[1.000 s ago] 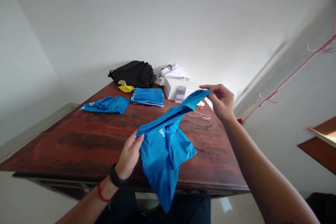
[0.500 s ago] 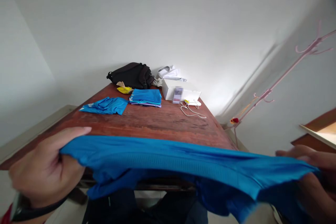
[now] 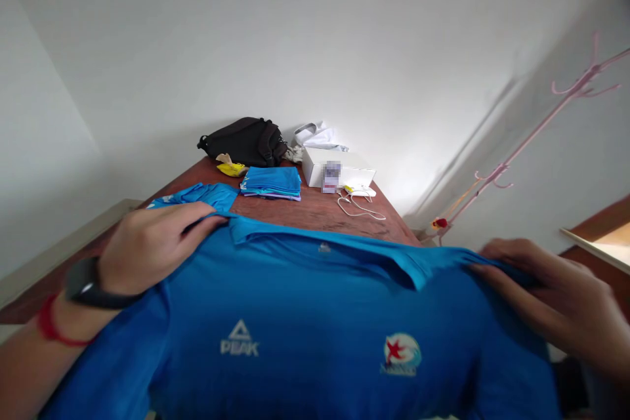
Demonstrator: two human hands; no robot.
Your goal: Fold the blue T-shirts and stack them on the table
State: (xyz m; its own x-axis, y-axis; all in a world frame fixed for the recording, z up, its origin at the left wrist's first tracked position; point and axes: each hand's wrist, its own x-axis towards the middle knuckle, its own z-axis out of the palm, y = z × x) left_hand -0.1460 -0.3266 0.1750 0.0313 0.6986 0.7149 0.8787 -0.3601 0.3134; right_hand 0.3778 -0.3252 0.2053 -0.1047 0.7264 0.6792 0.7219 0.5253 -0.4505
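A blue T-shirt (image 3: 315, 315) hangs spread in front of me, its collar at the top and a white PEAK print and a round emblem on its chest. My left hand (image 3: 147, 243), with a dark band and a red cord on the wrist, pinches one shoulder of the shirt. On the other side, my right hand (image 3: 556, 295) grips the opposite shoulder between thumb and fingers. The lower part of the shirt runs out of the picture. Behind it on the table lie a crumpled blue garment (image 3: 211, 194) and a folded blue stack (image 3: 270, 182).
At the back of the wooden table (image 3: 354, 226) are a black bag (image 3: 241, 141), a yellow packet (image 3: 231, 169), a white box (image 3: 315, 167), white cloth (image 3: 319, 136) and a white cable (image 3: 361, 213). A pink coat rack (image 3: 536, 134) leans at the right.
Both hands have risen and the shirt has opened out, so its chest and prints face me. Earlier only a stretched band of its fabric showed between the hands.
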